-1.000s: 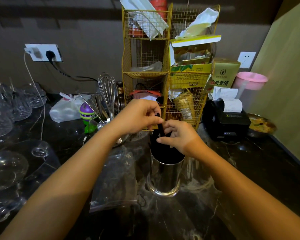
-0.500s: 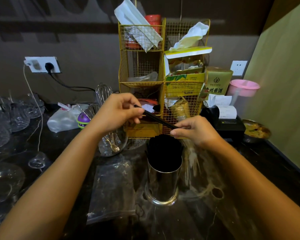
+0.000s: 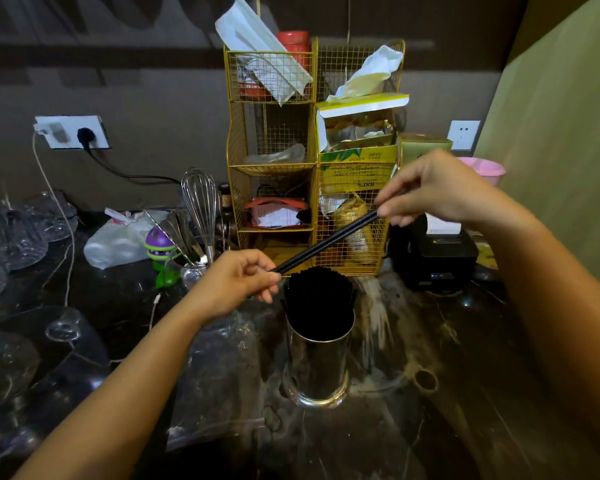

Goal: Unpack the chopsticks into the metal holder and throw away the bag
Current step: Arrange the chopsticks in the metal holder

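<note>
Now, chopsticks (image 3: 326,242): slanting, low-left to high-right, above the holder (image 3: 317,355).
Left hand (image 3: 238,284): pinching low end, nearer holder.
Right hand (image 3: 430,188): pinching high end.

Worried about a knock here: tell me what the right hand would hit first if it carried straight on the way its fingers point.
The right hand points left and down along the chopsticks, so it would probably meet the left hand first, though depth is unclear.

Head-worn view, forward-down, close over counter (image 3: 430,427)
</note>
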{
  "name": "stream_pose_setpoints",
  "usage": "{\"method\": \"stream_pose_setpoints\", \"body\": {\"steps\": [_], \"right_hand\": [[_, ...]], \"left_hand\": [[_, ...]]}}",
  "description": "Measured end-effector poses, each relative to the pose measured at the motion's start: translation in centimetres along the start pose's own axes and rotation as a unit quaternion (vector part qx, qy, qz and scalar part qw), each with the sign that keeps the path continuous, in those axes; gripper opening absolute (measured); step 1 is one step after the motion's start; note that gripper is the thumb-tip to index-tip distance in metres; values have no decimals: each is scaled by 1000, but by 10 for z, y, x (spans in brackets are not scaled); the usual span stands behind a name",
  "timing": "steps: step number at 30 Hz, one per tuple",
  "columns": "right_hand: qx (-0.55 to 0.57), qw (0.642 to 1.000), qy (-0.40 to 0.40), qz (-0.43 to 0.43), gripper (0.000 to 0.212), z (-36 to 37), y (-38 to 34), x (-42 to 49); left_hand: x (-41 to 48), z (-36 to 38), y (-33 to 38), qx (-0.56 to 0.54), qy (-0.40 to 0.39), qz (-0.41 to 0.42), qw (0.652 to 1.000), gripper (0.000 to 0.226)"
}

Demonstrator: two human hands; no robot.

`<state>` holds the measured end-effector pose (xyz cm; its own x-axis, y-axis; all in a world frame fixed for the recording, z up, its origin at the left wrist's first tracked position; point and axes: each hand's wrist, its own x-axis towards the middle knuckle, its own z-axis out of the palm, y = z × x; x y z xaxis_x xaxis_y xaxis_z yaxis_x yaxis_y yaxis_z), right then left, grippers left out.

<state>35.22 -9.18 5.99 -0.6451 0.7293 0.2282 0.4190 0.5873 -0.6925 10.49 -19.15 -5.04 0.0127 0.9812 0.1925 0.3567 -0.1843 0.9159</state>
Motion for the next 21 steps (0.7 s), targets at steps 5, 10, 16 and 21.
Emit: {"method": "stream_pose_setpoints", "body": {"steps": [5, 10, 16, 21], "right_hand": [[235, 968, 79, -33, 12, 3, -9, 2], [224, 972, 50, -42, 13, 15, -13, 6], [124, 991, -39, -12, 9, 46, -2, 4], [68, 990, -113, 50, 12, 89, 25, -2]], "left_hand": [[0, 27, 5, 85, -41, 9, 995, 23], [8, 48, 10, 306, -50, 68, 948, 32], [19, 57, 8, 303, -31, 98, 947, 10], [17, 38, -3, 243, 28, 68, 967, 16]]}}
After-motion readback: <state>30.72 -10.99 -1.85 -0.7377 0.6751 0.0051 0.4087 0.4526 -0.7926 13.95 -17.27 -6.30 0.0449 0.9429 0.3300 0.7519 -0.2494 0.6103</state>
